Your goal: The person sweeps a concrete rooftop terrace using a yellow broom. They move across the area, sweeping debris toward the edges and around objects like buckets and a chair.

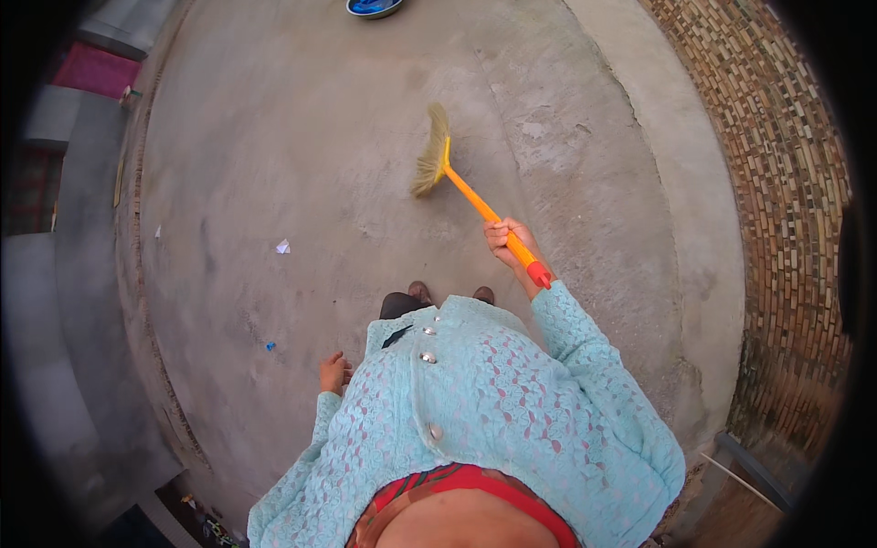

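Note:
My right hand (pixel 510 241) is closed round the orange handle of a broom (pixel 470 194), near the handle's red end cap. The broom slants away from me to the upper left, and its straw-coloured bristles meet the concrete floor (pixel 301 164) ahead of my feet. My left hand (pixel 335 373) hangs low beside my body, loosely bent and holding nothing that I can see. Part of that hand is hidden by my light blue lace sleeve and jacket.
White scrap paper (pixel 283 247) and a small blue bit of litter (pixel 270 346) lie on the left. A basin with something blue inside (pixel 375 7) stands at the far edge. A brick wall (pixel 776 183) runs along the right; grey walls (pixel 78 301) border the left.

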